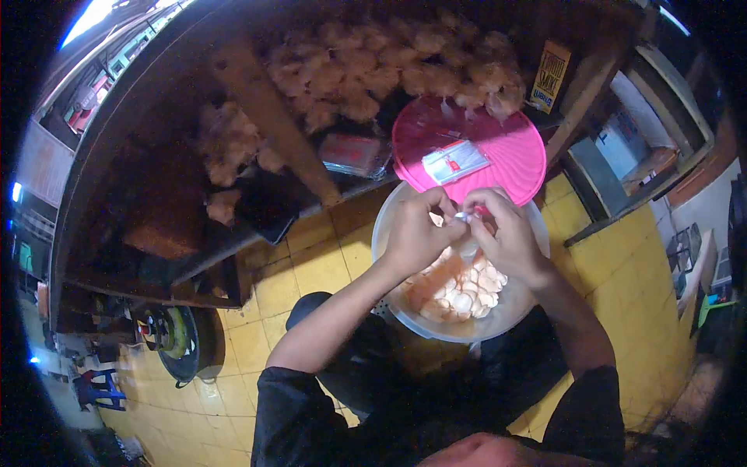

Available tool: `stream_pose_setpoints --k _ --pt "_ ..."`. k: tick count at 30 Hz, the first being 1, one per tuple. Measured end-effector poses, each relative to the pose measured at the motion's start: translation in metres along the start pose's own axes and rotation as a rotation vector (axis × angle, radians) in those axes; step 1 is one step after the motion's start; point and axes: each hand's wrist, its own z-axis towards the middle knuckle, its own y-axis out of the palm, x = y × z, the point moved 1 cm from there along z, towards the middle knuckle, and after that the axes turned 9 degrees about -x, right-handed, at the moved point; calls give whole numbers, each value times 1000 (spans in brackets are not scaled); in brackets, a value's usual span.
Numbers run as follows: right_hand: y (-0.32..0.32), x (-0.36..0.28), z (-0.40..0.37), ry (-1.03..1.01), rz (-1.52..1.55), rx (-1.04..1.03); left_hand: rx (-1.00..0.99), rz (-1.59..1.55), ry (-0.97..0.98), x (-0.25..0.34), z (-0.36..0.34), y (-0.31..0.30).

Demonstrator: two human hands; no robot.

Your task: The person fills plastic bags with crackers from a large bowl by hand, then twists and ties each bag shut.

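My left hand (420, 233) and my right hand (506, 237) meet over a large translucent tub (515, 302). Between their fingertips both pinch the whitish gathered top of a small clear plastic bag (465, 246), which hangs below them; its contents are hard to make out. Thin, pale orange-white chips (463, 294) lie heaped inside the tub. Just beyond my hands, a round pink plastic lid (510, 144) overlaps the tub's far rim. A flat pack of clear plastic bags (456, 161) with a red mark rests on that lid.
Many filled clear bags (342, 70) crowd the dark wooden shelf (257, 101) ahead. A yellow carton (549, 76) and a clear plastic packet (352, 152) sit there too. Yellow tiles (296, 284) cover the floor. A dark basin (191, 350) stands on the left.
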Motion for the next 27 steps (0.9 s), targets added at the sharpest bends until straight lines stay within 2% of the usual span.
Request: stream_pose_setpoints --k 2,3,4,5,6,8,12,14,17,19,20,22,23,25,26,27 --pt "-1 -1 1 16 35 73 20 -335 -68 -19 2 5" --pt "-4 -1 1 -108 -230 69 21 -335 -68 -21 3 6" --pt "-5 -1 1 -234 -495 65 36 -495 -74 -22 5 6" --pt "-3 1 1 -233 -494 65 49 -655 -81 -24 5 7" --pt "1 5 -1 -254 -588 106 48 -655 -82 -22 4 6" --pt "3 3 -3 -273 -683 147 35 -756 -220 -18 3 4" --pt "3 -2 -4 -209 -717 141 9 -631 -159 -18 3 5" --pt "4 1 -6 -186 -741 131 -10 -299 -102 -10 2 3" --pt "3 6 -6 -103 -666 78 -46 -428 -175 -11 1 7" --pt "-1 13 -2 -23 -468 39 -62 -469 -169 -16 4 8" --pt "0 13 -3 -23 -468 41 -76 -511 -162 -17 5 8" --pt "1 15 -4 136 51 66 -89 -437 -119 -14 3 10" --pt "0 16 -4 136 50 68 -100 -365 -77 -12 1 12" --pt "-1 20 -5 165 289 62 -60 -311 -75 -7 1 14" --pt "0 21 -5 166 288 63 -16 -256 -74 -6 1 14" --pt "1 22 -4 184 287 61 -64 -307 -132 -7 1 13"
